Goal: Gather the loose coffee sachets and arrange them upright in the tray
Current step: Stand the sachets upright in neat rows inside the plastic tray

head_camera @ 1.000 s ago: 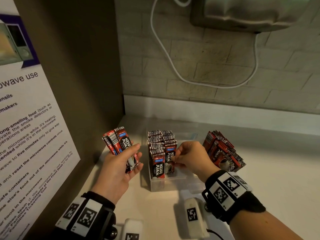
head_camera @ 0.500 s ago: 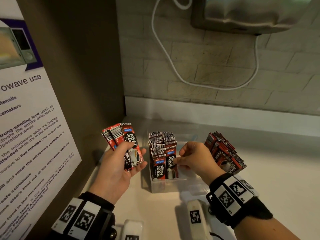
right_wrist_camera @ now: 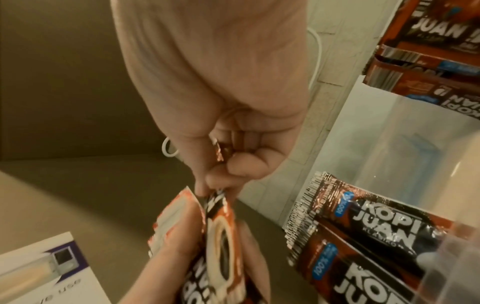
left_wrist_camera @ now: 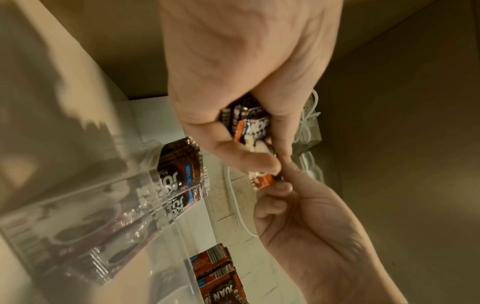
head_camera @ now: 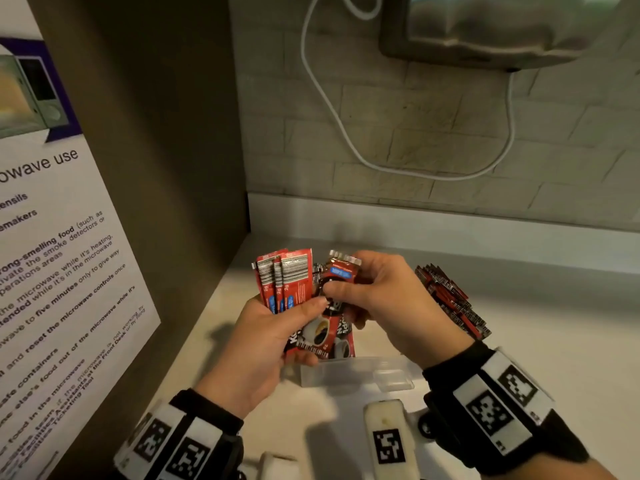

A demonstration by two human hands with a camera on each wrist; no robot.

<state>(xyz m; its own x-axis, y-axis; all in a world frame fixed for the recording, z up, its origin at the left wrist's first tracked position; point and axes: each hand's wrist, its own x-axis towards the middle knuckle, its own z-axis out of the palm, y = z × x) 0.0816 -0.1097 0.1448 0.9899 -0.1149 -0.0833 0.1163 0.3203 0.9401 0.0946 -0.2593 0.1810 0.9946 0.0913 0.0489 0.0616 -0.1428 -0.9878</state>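
On the bench [head_camera: 519, 358], near its back left corner: tray [head_camera: 356, 375] with sachets [left_wrist_camera: 179, 181] upright inside, along its left side. Above the tray, left hand [head_camera: 263, 341] and right hand [head_camera: 391, 303] together, gripping a bunch of sachets [head_camera: 287, 282]. Right of the tray, a loose pile [head_camera: 453, 299]. Left of the bench, a wall with a notice [head_camera: 52, 271].

Black wristbands [head_camera: 512, 410], white coded tags.
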